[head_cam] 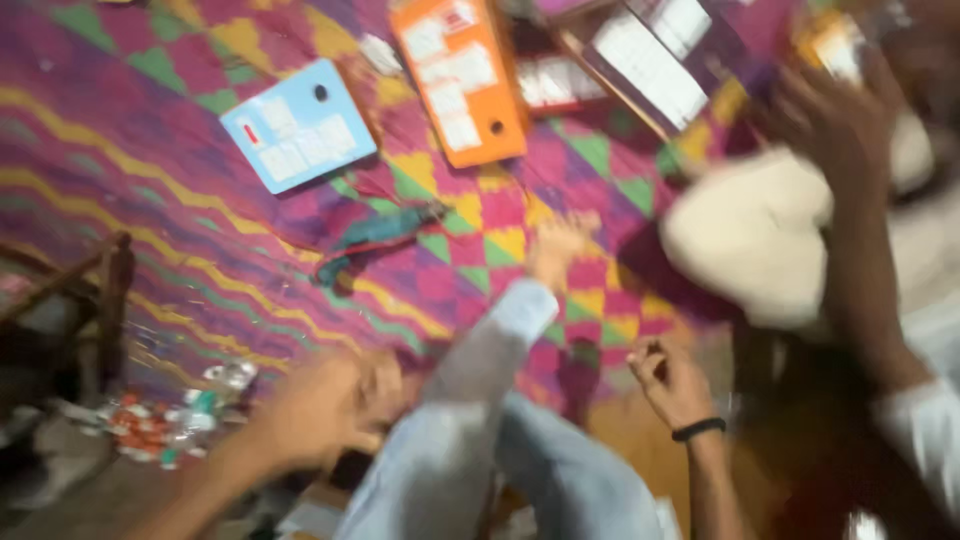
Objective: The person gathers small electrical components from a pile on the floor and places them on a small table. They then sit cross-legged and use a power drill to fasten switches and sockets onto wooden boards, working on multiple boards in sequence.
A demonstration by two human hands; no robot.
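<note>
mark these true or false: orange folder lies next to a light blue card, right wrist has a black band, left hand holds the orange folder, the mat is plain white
The orange folder lies next to the light blue card: true.
The right hand has a black band at its wrist: true.
The left hand holds the orange folder: false, it is low in the frame, far from it.
The mat is plain white: false, it is patterned in purple, yellow, green and pink.

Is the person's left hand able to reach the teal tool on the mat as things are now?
Probably yes. The left hand is low near the mat's edge, and bare patterned mat lies between it and the teal tool; nothing blocks the way.
</note>
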